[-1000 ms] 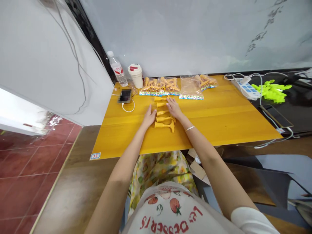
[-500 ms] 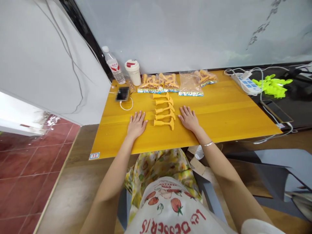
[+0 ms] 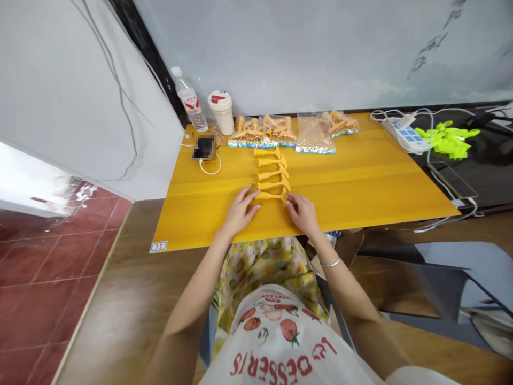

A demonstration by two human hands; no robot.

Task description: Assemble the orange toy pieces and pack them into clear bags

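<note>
Several yellow-orange plastic toy hammers [image 3: 270,175] lie in a column on the wooden board, handles to the left and heads to the right. The nearest toy hammer [image 3: 272,196] lies between my two hands. My left hand [image 3: 239,213] is at its handle end, fingers apart, with the index fingertip beside or touching the handle; the thumb is away from it. My right hand [image 3: 303,212] has thumb and index finger at the head, which seems pinched between them. The fingertips partly cover the head.
Clear bags of yellow toy parts [image 3: 262,131] and a flatter bag [image 3: 315,133] line the back. A bottle [image 3: 191,107], lidded cup [image 3: 222,113] and cabled device [image 3: 203,148] stand at back left. To the right are a power strip [image 3: 406,136] and neon-yellow pieces [image 3: 449,140].
Both hands were flat on the board at either side of the hammers. They have moved inward to the nearest hammer, which now lies closer to the one behind it.
</note>
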